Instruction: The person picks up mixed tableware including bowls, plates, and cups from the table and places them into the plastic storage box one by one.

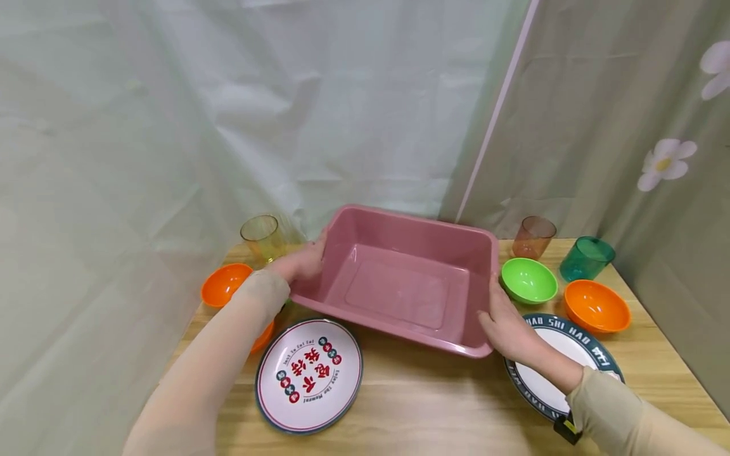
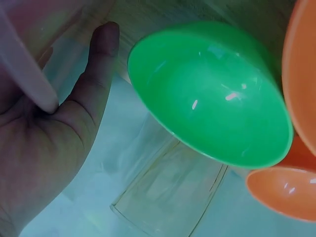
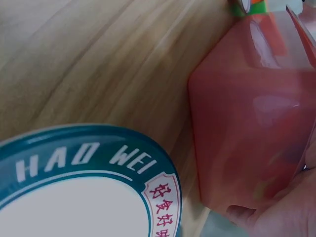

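Note:
A pink rectangular basin [image 1: 399, 285] is tilted toward me over the back of the table, with nothing in it. At its left end my left hand [image 1: 305, 259] grips the rim; the left wrist view shows the rim lying between thumb [image 2: 94, 81] and palm. My right hand [image 1: 510, 326] holds the right end near the front corner, thumb over the inside and fingers outside. Close to the left hand are a green bowl [image 2: 212, 98] and a yellow clear cup [image 1: 263, 237]. Below the right hand lies a plate with a dark teal rim [image 1: 527, 389].
A white plate with red lettering [image 1: 310, 377] lies front left. Orange bowls [image 1: 225, 285] stand beside and partly behind the left arm. At right are a light green bowl [image 1: 529, 280], an orange bowl [image 1: 597, 306], a reddish cup [image 1: 533, 237] and a teal cup [image 1: 587, 258]. Curtains [image 1: 371, 114] hang behind.

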`<state>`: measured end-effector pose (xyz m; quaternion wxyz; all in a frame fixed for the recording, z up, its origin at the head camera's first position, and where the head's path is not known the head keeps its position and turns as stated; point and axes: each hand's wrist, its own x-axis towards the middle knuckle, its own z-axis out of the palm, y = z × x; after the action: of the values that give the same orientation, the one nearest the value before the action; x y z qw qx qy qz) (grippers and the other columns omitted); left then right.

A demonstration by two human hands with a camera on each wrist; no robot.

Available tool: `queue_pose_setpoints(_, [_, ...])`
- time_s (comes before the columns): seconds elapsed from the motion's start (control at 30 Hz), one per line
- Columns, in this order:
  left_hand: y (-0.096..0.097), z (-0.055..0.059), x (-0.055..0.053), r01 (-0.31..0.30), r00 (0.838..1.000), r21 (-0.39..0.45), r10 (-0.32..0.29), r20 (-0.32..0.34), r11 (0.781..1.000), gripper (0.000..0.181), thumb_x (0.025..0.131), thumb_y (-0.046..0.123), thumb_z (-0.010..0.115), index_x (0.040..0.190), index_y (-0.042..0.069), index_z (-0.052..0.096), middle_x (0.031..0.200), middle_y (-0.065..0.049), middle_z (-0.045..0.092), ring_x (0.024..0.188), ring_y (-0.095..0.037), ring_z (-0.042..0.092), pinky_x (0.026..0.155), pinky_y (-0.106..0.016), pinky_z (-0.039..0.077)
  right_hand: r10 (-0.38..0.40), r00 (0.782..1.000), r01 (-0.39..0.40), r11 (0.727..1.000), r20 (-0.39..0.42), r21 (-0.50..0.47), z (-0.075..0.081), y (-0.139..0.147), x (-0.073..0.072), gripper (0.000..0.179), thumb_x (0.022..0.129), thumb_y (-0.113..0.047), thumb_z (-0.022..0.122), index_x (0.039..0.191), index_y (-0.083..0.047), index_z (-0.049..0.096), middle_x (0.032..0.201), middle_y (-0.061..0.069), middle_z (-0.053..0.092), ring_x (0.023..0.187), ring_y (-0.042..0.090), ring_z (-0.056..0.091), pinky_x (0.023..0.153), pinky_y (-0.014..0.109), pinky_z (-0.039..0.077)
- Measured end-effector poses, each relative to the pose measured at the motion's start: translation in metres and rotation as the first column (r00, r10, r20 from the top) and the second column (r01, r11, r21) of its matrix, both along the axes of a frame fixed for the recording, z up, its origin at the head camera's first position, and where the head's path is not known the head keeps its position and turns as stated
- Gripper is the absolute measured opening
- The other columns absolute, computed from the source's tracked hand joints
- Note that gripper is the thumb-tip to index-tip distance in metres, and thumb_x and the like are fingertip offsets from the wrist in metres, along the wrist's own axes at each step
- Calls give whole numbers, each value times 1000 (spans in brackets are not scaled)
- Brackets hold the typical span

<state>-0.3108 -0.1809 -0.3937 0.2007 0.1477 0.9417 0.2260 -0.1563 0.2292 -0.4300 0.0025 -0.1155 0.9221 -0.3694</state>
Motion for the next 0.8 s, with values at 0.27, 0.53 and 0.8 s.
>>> queue_pose_setpoints(0.27, [1,-3,7,6,1000,48,-5,-18,999,74,109,13,33,158,2,-21,161,-38,12,151,-48,8,122,-56,16,51,992,-68,988,-119,-140,-4,5,-15,90,87,10,47,157,11,-9,161,39,9,148,49,16,121,33,12])
queue_pose_setpoints(0.53, [-4,-4,17,-1,1000,75,2,-11,997,77,106,11,34,156,-2,-23,161,-39,8,150,-50,6,121,-59,16,-53,998,54,998,13,-26,2,0,-15,86,105,-20,51,157,9,-11,164,35,1,151,49,11,119,63,17])
queue_pose_setpoints(0.8, [3,-2,26,-15,1000,118,16,-6,993,78,105,8,35,156,-2,-23,160,-41,11,149,-49,11,121,-57,20,-60,998,58,995,22,81,6,10,-19,79,105,-11,47,157,11,-9,162,38,6,148,53,16,117,66,20])
